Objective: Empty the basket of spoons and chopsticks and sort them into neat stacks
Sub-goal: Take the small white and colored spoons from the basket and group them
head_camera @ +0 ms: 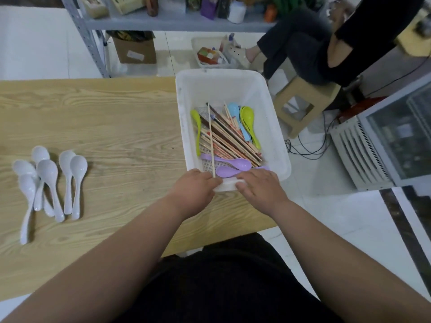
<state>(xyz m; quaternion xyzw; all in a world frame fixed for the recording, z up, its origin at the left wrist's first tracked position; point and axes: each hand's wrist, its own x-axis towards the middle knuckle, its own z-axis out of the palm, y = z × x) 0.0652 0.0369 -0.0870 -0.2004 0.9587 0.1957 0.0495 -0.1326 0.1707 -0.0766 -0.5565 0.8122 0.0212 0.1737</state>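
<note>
A white plastic basket [233, 87] stands on the right end of the wooden table [116, 127]. Inside lie a pile of chopsticks [235, 138], green spoons [248, 117], a blue spoon [234, 109] and purple spoons [233, 162]. My left hand [196, 190] is at the basket's near rim, its fingers closed on the near end of one pale chopstick [211, 138] that slants up over the pile. My right hand [261, 187] grips the near rim, thumb outside and fingers over a purple spoon. Several white spoons [47, 173] lie loosely grouped at the table's left.
Beyond the table a metal shelf [163, 24] holds boxes and bottles, with a cardboard box [136, 51] under it. A person sits on a stool [303, 101] at the back right. A glass-fronted cabinet [384, 145] and cables are on the floor to the right.
</note>
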